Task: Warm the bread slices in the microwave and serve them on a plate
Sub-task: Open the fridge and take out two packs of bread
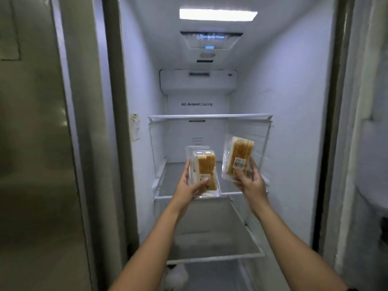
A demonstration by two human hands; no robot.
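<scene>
Two clear plastic packs of bread slices are held up inside an open fridge. My left hand [190, 186] grips the left bread pack [204, 169], which hangs just above the front edge of a glass shelf [178, 181]. My right hand [251, 182] grips the right bread pack [238, 157] from below, a little higher and tilted, its barcode label facing me. No microwave or plate is in view.
The fridge interior is lit by a ceiling lamp [217, 14] and has an upper shelf [210, 116] and a lower shelf [216, 242]. The closed left door [35, 143] and the open right door's inner side [365, 143] flank the opening.
</scene>
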